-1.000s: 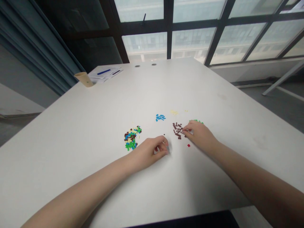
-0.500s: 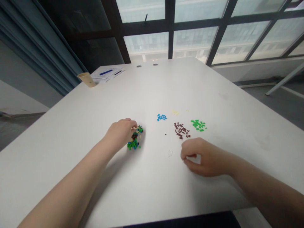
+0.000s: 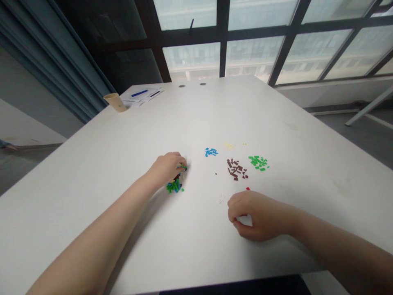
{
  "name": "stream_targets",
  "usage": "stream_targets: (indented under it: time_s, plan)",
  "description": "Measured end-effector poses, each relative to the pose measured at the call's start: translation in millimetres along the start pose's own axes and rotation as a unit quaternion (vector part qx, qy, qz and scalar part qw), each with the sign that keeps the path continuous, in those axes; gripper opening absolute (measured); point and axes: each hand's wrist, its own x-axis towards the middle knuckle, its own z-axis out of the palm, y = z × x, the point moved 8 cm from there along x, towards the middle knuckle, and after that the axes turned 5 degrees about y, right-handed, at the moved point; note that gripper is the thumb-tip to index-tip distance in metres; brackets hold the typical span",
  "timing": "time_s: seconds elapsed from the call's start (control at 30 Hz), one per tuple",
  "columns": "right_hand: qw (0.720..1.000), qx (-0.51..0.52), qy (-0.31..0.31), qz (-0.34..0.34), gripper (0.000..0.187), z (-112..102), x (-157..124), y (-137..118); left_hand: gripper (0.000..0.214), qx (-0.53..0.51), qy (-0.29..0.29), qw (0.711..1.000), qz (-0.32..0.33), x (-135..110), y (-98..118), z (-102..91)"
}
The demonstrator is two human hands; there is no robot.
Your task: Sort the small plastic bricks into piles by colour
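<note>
My left hand (image 3: 167, 167) rests on a mixed heap of small coloured pieces (image 3: 175, 186), fingers curled down into it; what they pinch is hidden. My right hand (image 3: 256, 215) lies on the white table (image 3: 123, 135) near its front edge, loosely curled with the fingertips tucked under, nothing showing in it. Ahead of it sit sorted little heaps: brown pieces (image 3: 236, 169), green pieces (image 3: 258, 162), blue pieces (image 3: 211, 152) and faint yellow pieces (image 3: 229, 145). A single red piece (image 3: 247, 189) lies just beyond my right hand. A few clear pieces (image 3: 220, 199) lie to its left.
A paper cup (image 3: 114, 102) and papers with a blue pen (image 3: 144, 94) stand at the table's far left corner. Large dark-framed windows (image 3: 251, 37) run behind the table. A blue curtain (image 3: 52, 57) hangs at the left.
My left hand went from the table's middle left to the mixed heap and settled on it. My right hand drew back from the brown pieces toward the front edge and curled.
</note>
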Motion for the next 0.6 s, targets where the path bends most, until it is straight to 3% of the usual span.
stream_targets:
  time_s: [0.6]
  plan:
    - [1.000,-0.003,-0.014,0.012,0.010,2.3,0.3,3.5,0.016,-0.017,0.020,1.000,-0.006,0.8,2.2,0.2]
